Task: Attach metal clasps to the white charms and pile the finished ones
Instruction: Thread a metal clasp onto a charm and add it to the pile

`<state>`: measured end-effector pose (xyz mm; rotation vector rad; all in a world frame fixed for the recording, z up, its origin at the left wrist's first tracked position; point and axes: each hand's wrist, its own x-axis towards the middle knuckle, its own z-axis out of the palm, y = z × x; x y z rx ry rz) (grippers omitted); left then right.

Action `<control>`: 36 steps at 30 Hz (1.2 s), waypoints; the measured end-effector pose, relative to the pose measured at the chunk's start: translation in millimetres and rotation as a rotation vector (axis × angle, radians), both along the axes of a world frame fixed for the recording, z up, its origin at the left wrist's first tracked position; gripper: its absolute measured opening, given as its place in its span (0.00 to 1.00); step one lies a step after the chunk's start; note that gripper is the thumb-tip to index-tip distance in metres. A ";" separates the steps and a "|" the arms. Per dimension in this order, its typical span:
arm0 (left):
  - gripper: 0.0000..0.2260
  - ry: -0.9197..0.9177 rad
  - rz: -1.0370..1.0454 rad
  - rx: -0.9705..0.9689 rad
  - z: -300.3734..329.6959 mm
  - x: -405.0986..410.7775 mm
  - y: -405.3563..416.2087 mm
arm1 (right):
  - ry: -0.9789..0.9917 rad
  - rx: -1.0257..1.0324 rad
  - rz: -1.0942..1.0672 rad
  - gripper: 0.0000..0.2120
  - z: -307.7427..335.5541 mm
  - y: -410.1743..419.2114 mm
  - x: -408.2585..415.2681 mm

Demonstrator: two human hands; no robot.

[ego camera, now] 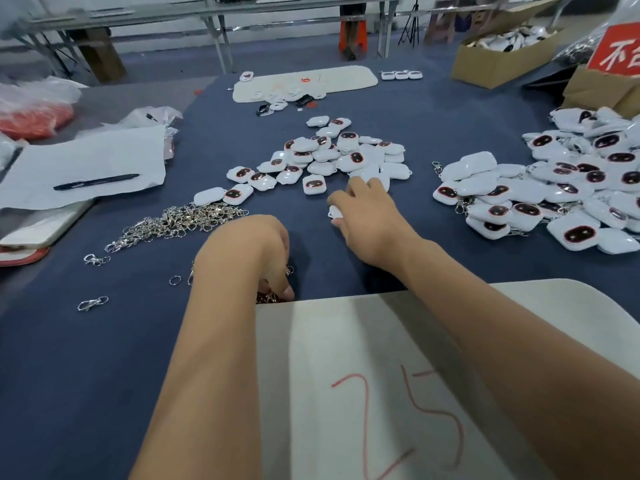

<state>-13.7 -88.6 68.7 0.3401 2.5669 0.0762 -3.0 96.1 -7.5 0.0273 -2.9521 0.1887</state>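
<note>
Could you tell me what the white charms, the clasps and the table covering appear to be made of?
The white charms look like glossy moulded plastic: smooth rounded shells with bright highlights and dark red-rimmed inserts. The clasps appear to be polished metal, silvery and glinting, with thin rings and hooks. The table covering seems a matte dark blue fabric or felt, showing no shine.

The white board, just below the right hand, carries the number "25" written by hand in red. Far beyond that hand to the right, a red sign shows white Chinese characters, the first "不", the rest cut off.
</note>
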 end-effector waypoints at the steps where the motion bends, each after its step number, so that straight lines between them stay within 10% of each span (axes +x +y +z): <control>1: 0.15 0.003 0.019 0.039 -1.3 -1.4 3.5 | 0.009 -0.019 0.015 0.16 0.2 -1.7 3.1; 12: 0.05 0.417 0.361 1.073 -71.8 -1.7 61.2 | 0.146 -0.623 -0.078 0.06 8.8 26.5 43.5; 22: 0.07 0.398 0.080 1.214 -78.9 -3.1 73.3 | 0.260 -0.976 0.017 0.07 -7.3 37.4 48.1; 36: 0.07 0.300 0.295 1.450 -79.3 -3.0 77.3 | 0.404 -1.057 -0.139 0.08 -11.5 44.0 46.2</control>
